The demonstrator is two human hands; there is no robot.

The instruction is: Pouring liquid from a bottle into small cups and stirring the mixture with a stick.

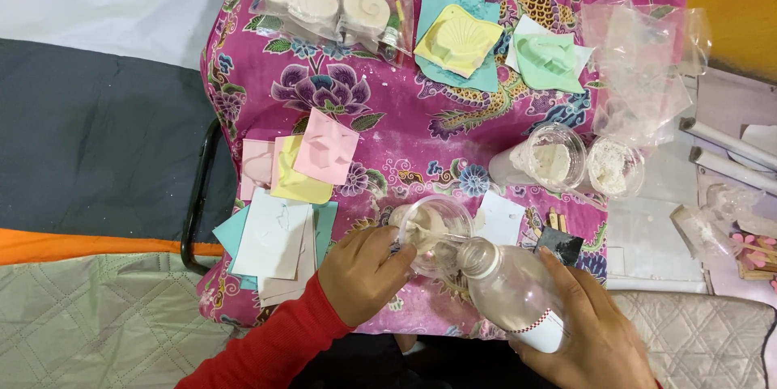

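With the right hand [595,332] wrapped around a tilted clear plastic bottle [510,288], its mouth at the rim of a small clear cup [433,231], too steep a tip could flood the cup and wet the pink floral cloth [405,126] and paper squares [275,235] just left of the left hand [364,272]. That hand curls round the cup's near side, steadying it. The cup, just beyond both hands, looks thin and see-through with pale powdery stuff inside.

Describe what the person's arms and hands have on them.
The left hand is bare, with a bright red long sleeve reaching the wrist. The right hand is bare too: no glove, ring or watch shows, and no sleeve is in view on that side.
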